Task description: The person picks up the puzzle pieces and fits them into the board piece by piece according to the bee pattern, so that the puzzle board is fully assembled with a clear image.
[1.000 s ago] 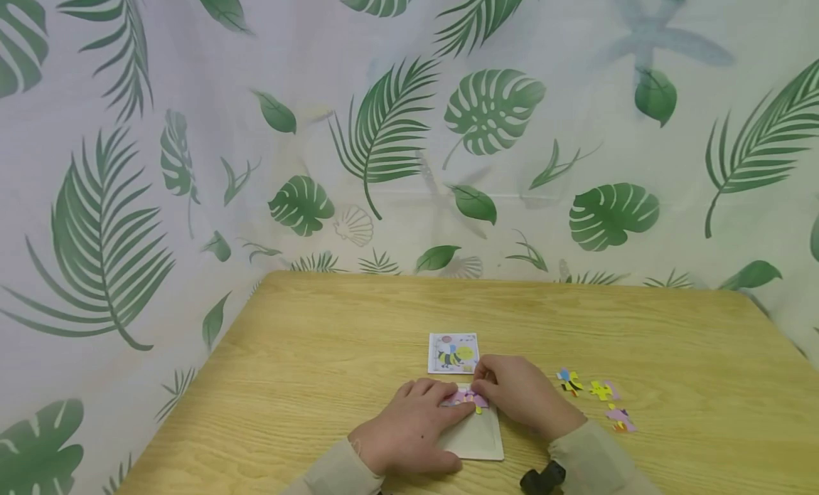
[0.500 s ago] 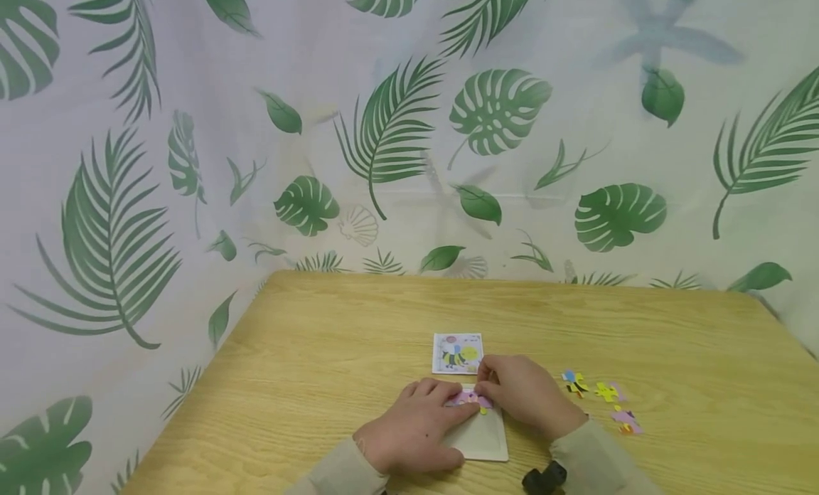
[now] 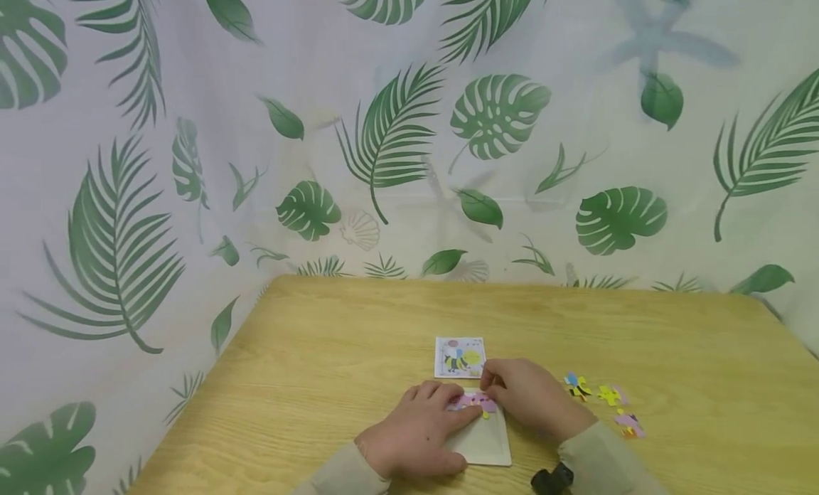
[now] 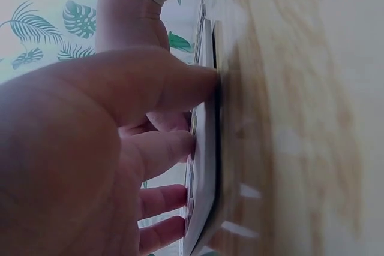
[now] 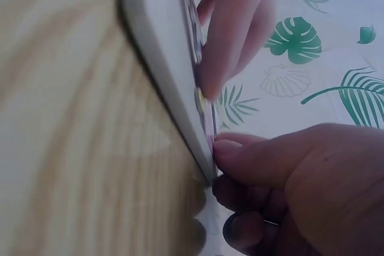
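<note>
A shallow white puzzle tray (image 3: 489,444) lies on the table, with pink jigsaw pieces (image 3: 476,401) along its far side. My left hand (image 3: 419,432) lies over the tray's left part; its outstretched fingertips press on the pieces and its thumb touches the near rim, as the left wrist view also shows. At the far right corner, my right hand (image 3: 532,397) pinches a pink jigsaw piece (image 5: 209,138) between thumb and forefinger, against the tray edge. Its other fingers curl below in the right wrist view. The fingers partly hide the pieces.
Behind the tray lies a square card (image 3: 459,358) with a bee picture. Loose jigsaw pieces lie to the right: a blue-and-yellow one (image 3: 578,386), a yellow one (image 3: 611,394) and a pink one (image 3: 630,425). A leaf-patterned curtain (image 3: 397,246) borders the wooden table (image 3: 320,360).
The head view has shifted slightly. Both hands keep nearly the same place on the tray, and the loose pieces have not moved on the table.
</note>
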The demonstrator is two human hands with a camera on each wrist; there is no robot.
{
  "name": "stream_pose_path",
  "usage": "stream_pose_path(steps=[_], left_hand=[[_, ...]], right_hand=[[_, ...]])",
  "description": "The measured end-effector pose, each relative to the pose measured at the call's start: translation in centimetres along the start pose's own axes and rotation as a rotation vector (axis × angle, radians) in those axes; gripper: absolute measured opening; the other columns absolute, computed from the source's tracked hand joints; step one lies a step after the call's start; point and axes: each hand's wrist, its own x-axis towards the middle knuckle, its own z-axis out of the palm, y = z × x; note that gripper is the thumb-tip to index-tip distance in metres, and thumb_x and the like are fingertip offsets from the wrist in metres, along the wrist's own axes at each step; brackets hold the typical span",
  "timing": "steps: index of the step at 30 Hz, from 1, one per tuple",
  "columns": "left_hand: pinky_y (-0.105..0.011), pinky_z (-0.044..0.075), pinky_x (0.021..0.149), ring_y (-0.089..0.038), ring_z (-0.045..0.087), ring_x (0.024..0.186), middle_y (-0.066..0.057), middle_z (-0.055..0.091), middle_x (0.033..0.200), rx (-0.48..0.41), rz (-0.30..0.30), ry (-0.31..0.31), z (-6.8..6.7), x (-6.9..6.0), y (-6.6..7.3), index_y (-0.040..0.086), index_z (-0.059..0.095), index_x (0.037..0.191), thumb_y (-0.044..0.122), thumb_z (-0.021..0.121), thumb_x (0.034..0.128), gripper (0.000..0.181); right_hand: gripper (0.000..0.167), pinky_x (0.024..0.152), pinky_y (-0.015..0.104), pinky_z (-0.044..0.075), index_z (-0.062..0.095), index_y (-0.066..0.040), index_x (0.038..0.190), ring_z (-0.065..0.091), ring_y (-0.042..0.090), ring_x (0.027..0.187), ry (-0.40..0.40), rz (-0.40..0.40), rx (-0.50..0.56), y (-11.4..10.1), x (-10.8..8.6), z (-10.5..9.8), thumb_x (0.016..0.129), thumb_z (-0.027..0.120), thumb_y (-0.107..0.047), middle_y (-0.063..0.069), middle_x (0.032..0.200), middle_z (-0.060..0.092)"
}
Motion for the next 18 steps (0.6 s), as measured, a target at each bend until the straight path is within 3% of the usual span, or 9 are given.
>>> stream_pose_path(steps=[11,18], left_hand=[[-0.051,0.033,0.109,-0.024,0.032,0.138,0.000,0.038,0.149,-0.021,-0.002,-0.003,0.09,0.41,-0.19,0.034,0.042,0.155,0.044,0.067,0.0862,0.075],[-0.051,0.034,0.108,-0.023,0.032,0.137,0.001,0.038,0.149,-0.025,0.000,-0.007,0.35,0.48,-0.10,0.035,0.041,0.155,0.045,0.068,0.0861,0.075]], right_hand=[[0.022,0.070,0.036,0.046,0.061,-0.027,0.081,0.052,0.012,0.071,0.025,-0.052,-0.030,0.12,-0.12,-0.30,0.094,0.070,-0.012,-0.012,0.077,0.058],[0.015,0.067,0.034,0.045,0.064,-0.025,0.086,0.051,0.011,0.068,-0.015,-0.069,0.011,0.64,-0.41,-0.33,0.092,0.074,-0.016,-0.011,0.074,0.055]])
